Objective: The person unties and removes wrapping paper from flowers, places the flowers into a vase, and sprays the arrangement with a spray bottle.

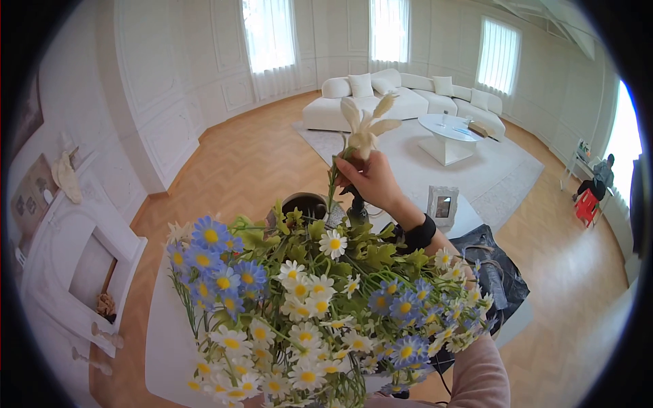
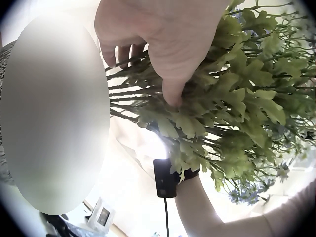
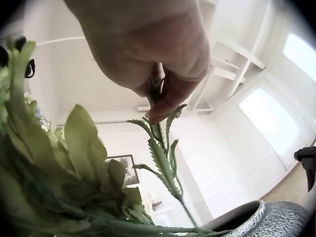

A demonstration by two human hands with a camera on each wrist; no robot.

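My right hand (image 1: 372, 180) pinches the green stem (image 3: 165, 165) of a white flower (image 1: 366, 139), just below its bloom. The leafy stem hangs down at the mouth of a rough grey vase (image 3: 284, 219). Closer to me, a large bunch of white and blue daisies (image 1: 299, 306) with broad green leaves fills the head view. My left hand (image 2: 163, 39) grips this bunch around its bundled stems, thumb over the leaves; the flowers hide that hand in the head view. A pale oval patch covers the left wrist view's left side.
The vase stands on a white table (image 1: 163, 347). Near it are a small picture frame (image 1: 443, 206) and a crumpled dark bag (image 1: 500, 272). Farther off are a white sofa (image 1: 401, 102), a round table (image 1: 449, 128), a fireplace (image 1: 81, 251) and a person (image 1: 600, 178) by a red stool (image 1: 586, 206).
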